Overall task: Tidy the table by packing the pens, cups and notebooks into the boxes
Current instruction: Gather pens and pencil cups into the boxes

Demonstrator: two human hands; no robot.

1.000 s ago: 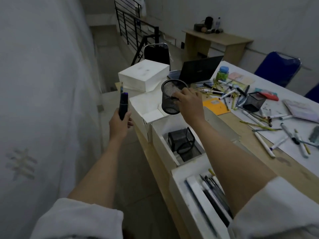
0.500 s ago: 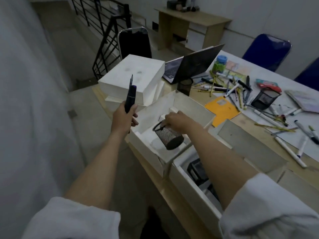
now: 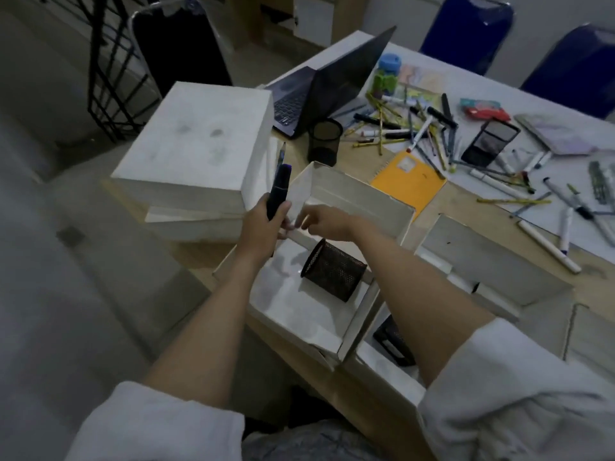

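Head view: left hand (image 3: 263, 221) fingers wrap a dark marker (image 3: 279, 191) — right hand (image 3: 321, 222) fingers loosely curled, empty, above the mesh cup (image 3: 333, 269) lying in the open box (image 3: 293, 304).

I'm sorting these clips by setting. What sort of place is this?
Probably an office or workroom. An open laptop stands on a long table strewn with pens and markers, blue chairs line its far side, and a second desk stands by the wall.
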